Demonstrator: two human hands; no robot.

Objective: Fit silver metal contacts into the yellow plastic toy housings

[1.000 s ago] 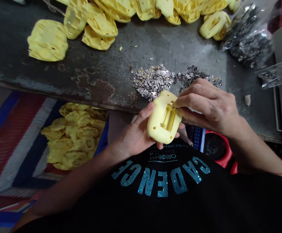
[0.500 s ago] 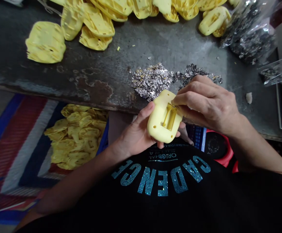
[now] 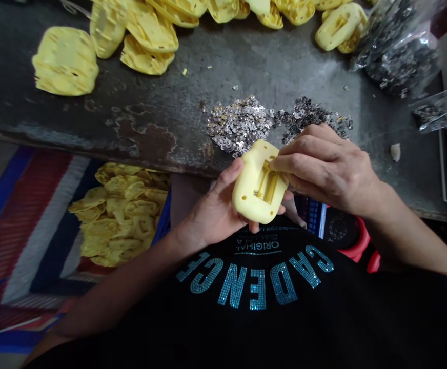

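Note:
My left hand (image 3: 221,205) is wrapped round a yellow plastic shell (image 3: 248,192), thumb on its left side and fingertips showing past its right edge. The shell is tilted, with its slotted battery compartment facing up and a small metal contact at the compartment's lower left. My right hand (image 3: 323,166) is closed in a pinch at the upper right end of that compartment; whatever lies between its fingertips is hidden. Just behind the shell, a heap of small silvery metal pieces (image 3: 240,125) lies on the table, with a darker heap of metal pieces (image 3: 304,115) beside it, partly behind my right hand.
Many yellow shells (image 3: 150,25) line the back of the dark metal table (image 3: 200,87). Plastic bags of metal pieces (image 3: 404,61) stand at the right. Below the table's edge, a blue-sided container holds more yellow shells (image 3: 119,215). A red-handled object (image 3: 358,241) sits low right.
Both hands stay on the yellow shell; my right fingertips have shifted slightly left along the compartment's upper end. The view has moved a little.

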